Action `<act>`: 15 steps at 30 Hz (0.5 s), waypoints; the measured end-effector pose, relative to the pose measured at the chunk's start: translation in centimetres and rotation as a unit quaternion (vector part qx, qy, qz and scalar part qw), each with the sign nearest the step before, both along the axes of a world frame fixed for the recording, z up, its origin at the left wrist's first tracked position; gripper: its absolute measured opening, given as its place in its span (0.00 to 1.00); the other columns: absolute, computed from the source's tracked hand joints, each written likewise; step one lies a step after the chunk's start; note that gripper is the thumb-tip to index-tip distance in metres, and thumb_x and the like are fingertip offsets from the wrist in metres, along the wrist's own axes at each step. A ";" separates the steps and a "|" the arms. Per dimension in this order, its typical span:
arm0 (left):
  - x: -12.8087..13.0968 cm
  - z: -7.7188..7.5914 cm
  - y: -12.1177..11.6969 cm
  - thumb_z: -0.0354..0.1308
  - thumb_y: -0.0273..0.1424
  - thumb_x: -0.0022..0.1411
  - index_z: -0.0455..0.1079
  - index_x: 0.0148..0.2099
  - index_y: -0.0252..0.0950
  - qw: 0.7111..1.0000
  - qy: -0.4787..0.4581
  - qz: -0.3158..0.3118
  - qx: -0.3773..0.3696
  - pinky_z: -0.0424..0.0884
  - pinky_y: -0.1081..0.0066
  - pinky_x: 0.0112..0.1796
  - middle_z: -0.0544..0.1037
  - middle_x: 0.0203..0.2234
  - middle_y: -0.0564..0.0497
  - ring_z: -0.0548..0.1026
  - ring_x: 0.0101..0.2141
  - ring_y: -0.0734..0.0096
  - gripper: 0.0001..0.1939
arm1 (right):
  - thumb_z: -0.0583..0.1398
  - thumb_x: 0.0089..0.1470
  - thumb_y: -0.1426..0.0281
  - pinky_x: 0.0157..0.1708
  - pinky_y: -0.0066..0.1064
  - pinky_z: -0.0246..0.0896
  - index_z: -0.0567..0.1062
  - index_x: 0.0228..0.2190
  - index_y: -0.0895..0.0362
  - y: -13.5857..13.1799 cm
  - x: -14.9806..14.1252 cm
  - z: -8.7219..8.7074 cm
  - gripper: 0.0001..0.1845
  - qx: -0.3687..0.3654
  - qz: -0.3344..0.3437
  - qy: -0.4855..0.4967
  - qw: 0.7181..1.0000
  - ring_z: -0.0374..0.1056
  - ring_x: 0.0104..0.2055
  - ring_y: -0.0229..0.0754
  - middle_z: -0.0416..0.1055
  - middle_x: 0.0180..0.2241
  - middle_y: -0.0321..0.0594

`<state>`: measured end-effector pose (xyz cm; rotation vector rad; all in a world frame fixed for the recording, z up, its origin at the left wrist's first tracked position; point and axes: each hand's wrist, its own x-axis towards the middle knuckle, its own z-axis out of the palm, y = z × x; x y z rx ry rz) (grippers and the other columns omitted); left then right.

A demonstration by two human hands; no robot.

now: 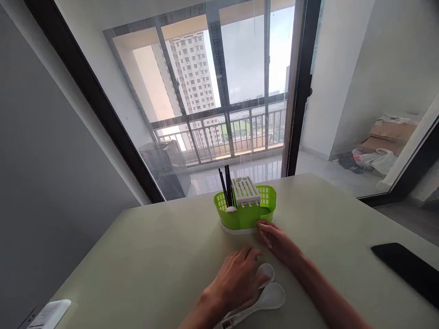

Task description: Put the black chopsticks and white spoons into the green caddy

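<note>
A bright green utensil holder with a white base stands upright on the table, a white slotted rack across its middle. Black chopsticks lean in its left compartment. My right hand is at the holder's lower right front, fingertips against it and loosely curved, thumb apart. Nearer to me, my left hand is over two white spoons, fingers bent and thumb spread. Its thumb overlaps the bowl of the farther spoon; whether it touches is unclear. The nearer spoon lies beside it, its handle partly under my left wrist.
On the pale table, a black flat object lies at the right. A white object is at the lower left edge. Behind the table's far edge is a dark-framed glass door, with cardboard boxes and bags beyond.
</note>
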<state>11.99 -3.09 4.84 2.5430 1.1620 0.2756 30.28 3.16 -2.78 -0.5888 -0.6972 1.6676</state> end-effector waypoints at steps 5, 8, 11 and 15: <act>1.1 -0.6 1.3 0.63 0.41 0.63 0.75 0.50 0.41 0.998 0.040 -0.017 -0.044 0.73 0.65 0.43 0.78 0.46 0.47 0.78 0.44 0.57 0.15 | 0.73 0.48 0.61 0.19 0.25 0.46 0.79 0.33 0.55 0.0 0.1 -0.1 0.14 -0.006 -0.005 0.000 1.000 0.51 0.20 0.29 0.62 0.20 0.27; 1.3 -0.9 2.0 0.60 0.40 0.66 0.78 0.42 0.39 0.997 0.039 -0.011 -0.068 0.71 0.68 0.39 0.79 0.40 0.49 0.78 0.39 0.63 0.11 | 0.73 0.47 0.61 0.18 0.24 0.46 0.79 0.33 0.55 0.1 0.1 -0.1 0.14 -0.008 -0.010 0.000 1.000 0.51 0.20 0.29 0.64 0.22 0.28; 1.1 -0.9 2.6 0.60 0.38 0.66 0.78 0.39 0.39 0.997 0.021 -0.006 -0.078 0.68 0.70 0.35 0.81 0.35 0.51 0.77 0.36 0.65 0.10 | 0.74 0.46 0.61 0.18 0.24 0.47 0.80 0.33 0.55 0.2 0.1 -0.1 0.15 -0.011 -0.013 -0.003 1.000 0.53 0.21 0.29 0.65 0.23 0.29; -0.3 0.7 3.1 0.59 0.37 0.67 0.79 0.39 0.39 0.997 0.002 0.034 -0.074 0.67 0.71 0.32 0.83 0.33 0.51 0.77 0.32 0.66 0.10 | 0.74 0.45 0.61 0.18 0.24 0.47 0.80 0.32 0.55 0.2 0.2 0.1 0.15 -0.018 -0.013 -0.006 1.000 0.53 0.21 0.29 0.64 0.22 0.29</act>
